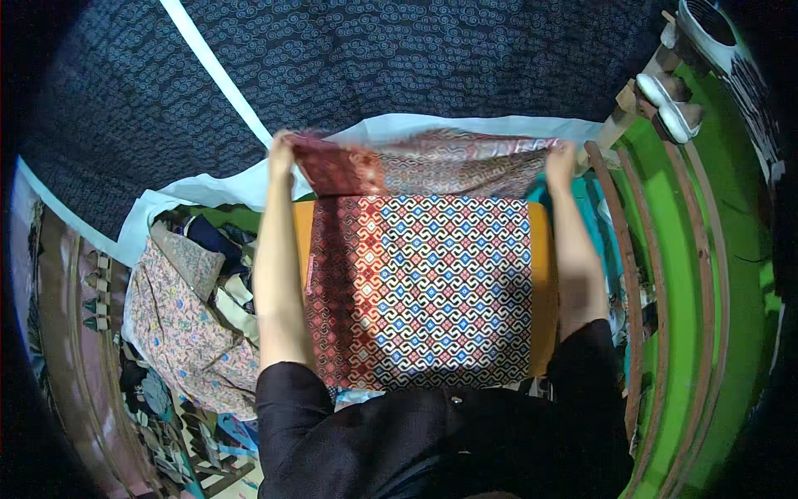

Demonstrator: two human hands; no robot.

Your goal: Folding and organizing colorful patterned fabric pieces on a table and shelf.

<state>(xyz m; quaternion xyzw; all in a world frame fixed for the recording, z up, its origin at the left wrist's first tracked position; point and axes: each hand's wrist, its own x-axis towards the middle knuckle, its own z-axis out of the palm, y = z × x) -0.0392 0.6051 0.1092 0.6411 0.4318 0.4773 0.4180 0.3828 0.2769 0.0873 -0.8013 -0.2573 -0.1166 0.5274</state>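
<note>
A broad dark-blue swirl-printed fabric (374, 58) fills twelve o'clock. At centre lies the woven geometric-patterned cloth (432, 291), flat on an orange board (542, 283). The left hand (283, 150), at eleven o'clock, and the right hand (561, 158), at one o'clock, each pinch its folded far edge.

You're at what looks like a cloth stall or tailoring room: patterned fabrics (420, 283) spread out, a heap of garments (195, 324) on your left, dark printed cloth (374, 58) behind.
</note>
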